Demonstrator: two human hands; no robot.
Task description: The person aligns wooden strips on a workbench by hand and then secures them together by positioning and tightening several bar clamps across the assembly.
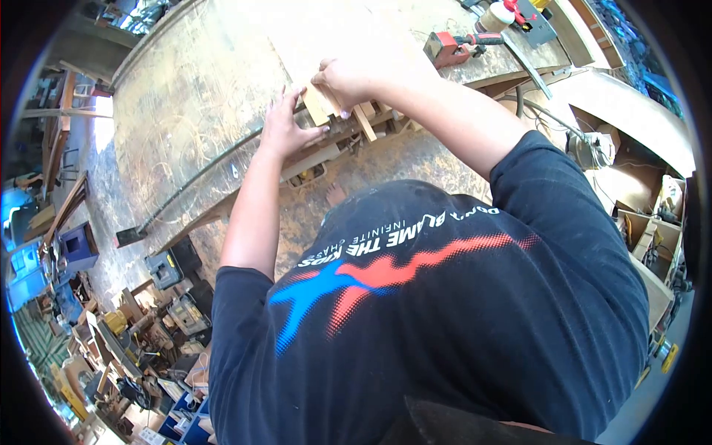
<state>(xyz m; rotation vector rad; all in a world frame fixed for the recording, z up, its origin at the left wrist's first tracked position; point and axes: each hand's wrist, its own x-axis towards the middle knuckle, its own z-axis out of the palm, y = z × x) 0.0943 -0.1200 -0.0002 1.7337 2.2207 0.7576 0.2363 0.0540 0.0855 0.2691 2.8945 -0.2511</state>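
Clearly the right hand (pixel 354 76) has its grip clenched on small wood strips (pixel 320 105) at the surface (pixel 185 96) edge; the left hand (pixel 285 127), fingers spread, only steadies them; crowded fingers could get pinched, or loose strips slide off.

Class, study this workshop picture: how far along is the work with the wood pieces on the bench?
Done: several wood strips already lie side by side at the bench edge. In hand: the right hand presses a wood block onto them while the left hand steadies the edge. Left: the red tool lies untouched; whether anything is fastened cannot be seen.
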